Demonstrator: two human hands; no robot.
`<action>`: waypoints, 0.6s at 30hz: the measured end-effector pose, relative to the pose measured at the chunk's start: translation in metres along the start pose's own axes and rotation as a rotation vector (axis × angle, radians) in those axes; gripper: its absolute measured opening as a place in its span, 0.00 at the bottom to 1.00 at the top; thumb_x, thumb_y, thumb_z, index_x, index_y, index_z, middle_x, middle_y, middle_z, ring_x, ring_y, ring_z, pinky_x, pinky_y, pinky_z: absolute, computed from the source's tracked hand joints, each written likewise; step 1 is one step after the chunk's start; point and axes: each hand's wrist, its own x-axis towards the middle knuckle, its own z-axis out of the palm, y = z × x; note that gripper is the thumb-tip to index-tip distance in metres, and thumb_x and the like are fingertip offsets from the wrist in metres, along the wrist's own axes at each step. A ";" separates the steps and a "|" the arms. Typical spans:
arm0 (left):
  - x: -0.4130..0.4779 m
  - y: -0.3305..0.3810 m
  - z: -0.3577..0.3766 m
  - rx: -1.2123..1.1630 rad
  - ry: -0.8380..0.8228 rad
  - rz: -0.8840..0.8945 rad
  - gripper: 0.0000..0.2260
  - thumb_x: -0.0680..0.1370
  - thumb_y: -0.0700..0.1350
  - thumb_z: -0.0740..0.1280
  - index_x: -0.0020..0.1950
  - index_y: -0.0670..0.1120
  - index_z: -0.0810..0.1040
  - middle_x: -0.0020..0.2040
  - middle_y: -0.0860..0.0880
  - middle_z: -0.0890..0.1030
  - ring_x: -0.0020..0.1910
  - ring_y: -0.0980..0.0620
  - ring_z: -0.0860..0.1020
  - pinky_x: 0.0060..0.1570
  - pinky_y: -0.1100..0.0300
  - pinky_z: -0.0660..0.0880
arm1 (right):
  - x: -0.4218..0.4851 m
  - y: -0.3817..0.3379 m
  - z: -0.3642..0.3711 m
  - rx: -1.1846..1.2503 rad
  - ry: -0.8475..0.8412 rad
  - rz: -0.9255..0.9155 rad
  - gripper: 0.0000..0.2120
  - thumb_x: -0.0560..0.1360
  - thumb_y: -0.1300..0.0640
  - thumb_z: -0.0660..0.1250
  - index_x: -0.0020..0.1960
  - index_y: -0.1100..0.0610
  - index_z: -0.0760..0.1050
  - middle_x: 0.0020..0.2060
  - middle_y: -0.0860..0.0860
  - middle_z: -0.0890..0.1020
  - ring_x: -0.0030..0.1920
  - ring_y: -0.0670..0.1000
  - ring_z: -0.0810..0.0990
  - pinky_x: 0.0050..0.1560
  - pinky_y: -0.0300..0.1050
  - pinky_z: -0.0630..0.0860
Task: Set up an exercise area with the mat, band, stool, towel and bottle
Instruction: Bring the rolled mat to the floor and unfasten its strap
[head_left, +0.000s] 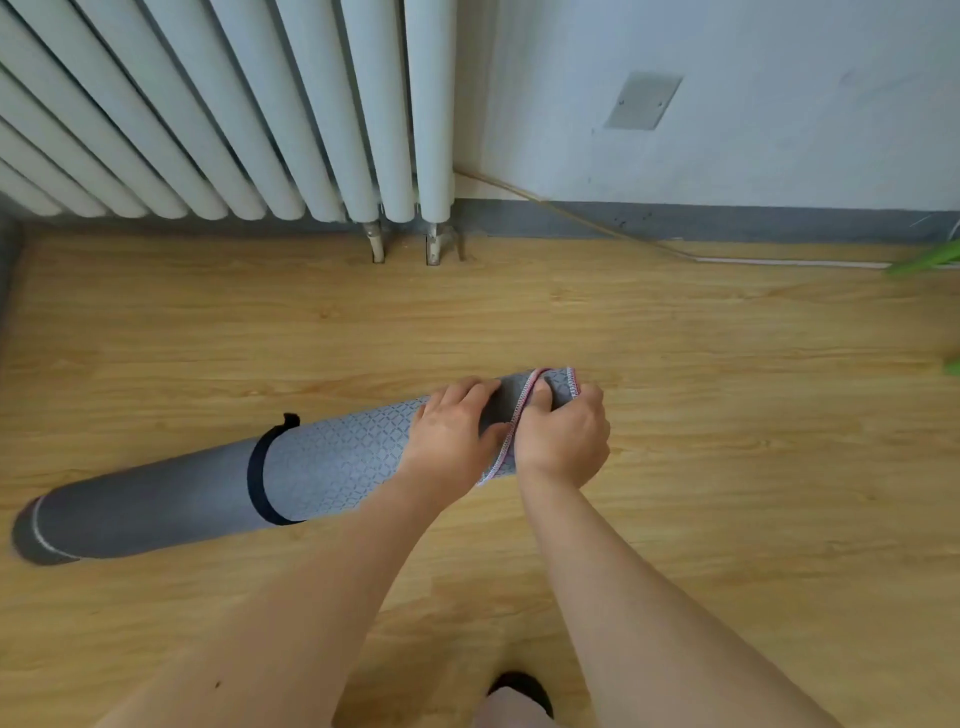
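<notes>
Rolled mat (332, 457) lies on the floor (675, 415) near the radiator (260, 104) as I work remotely, left grip (452, 431) curled over the roll, right grip (563, 441) pinching its stitched edge (515, 420); w/ black strap (257, 467) on, pulling could drag it, not unroll it.

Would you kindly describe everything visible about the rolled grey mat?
The rolled grey mat lies on its side, slanted, on the light wooden floor. Its surface shows a fine diamond pattern, plainer and darker toward the left end; a black strap rings it. Pink-white stitching trims its edges. The left hand curls over the roll; the right hand grips the stitched loose edge.
</notes>
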 end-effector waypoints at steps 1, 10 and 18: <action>0.007 -0.012 0.016 0.019 -0.009 0.014 0.24 0.78 0.52 0.63 0.73 0.51 0.65 0.71 0.51 0.68 0.68 0.48 0.65 0.68 0.50 0.61 | 0.007 0.014 0.015 -0.002 0.006 0.018 0.18 0.77 0.50 0.64 0.61 0.59 0.72 0.57 0.55 0.80 0.59 0.59 0.75 0.60 0.52 0.69; 0.060 -0.119 0.144 0.174 -0.089 0.012 0.24 0.78 0.60 0.60 0.72 0.54 0.63 0.71 0.54 0.66 0.69 0.50 0.64 0.69 0.46 0.55 | 0.074 0.127 0.134 -0.031 -0.050 0.186 0.18 0.78 0.50 0.60 0.61 0.61 0.72 0.60 0.57 0.78 0.63 0.60 0.73 0.62 0.54 0.68; 0.063 -0.165 0.148 0.217 -0.223 0.026 0.24 0.78 0.58 0.59 0.73 0.53 0.63 0.71 0.51 0.68 0.69 0.48 0.66 0.70 0.46 0.58 | 0.078 0.144 0.158 -0.229 -0.232 0.215 0.24 0.79 0.46 0.60 0.69 0.60 0.66 0.67 0.58 0.71 0.67 0.61 0.68 0.66 0.56 0.66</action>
